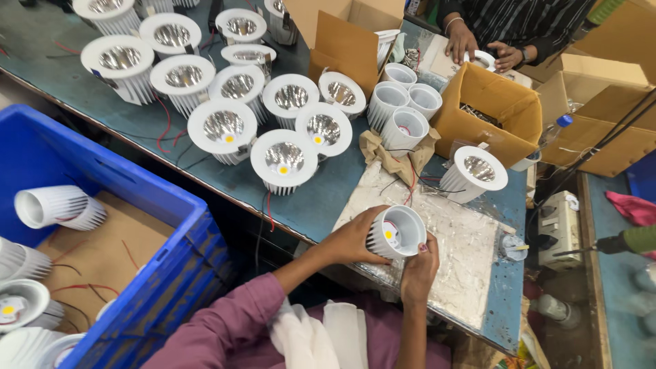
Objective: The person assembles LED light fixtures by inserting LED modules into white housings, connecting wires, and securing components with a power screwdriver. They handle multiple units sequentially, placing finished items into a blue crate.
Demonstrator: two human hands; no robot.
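Observation:
Both my hands hold one white finned lamp housing [397,232] over a worn white mat [471,253] at the table's near edge. My left hand [350,239] cups its left side. My right hand [419,268] grips it from below at the right. The housing's open mouth faces up and shows a small yellow chip inside. A finished downlight with a shiny reflector [473,173] lies tilted just beyond on the mat.
Several finished downlights [283,161] with reflectors stand on the blue-green table [137,130]. Empty white housings [403,102] cluster near brown cardboard boxes [486,113]. A blue crate [137,198] at left holds more housings. Another person's hands [478,48] work at the far side. A power strip [559,229] sits at right.

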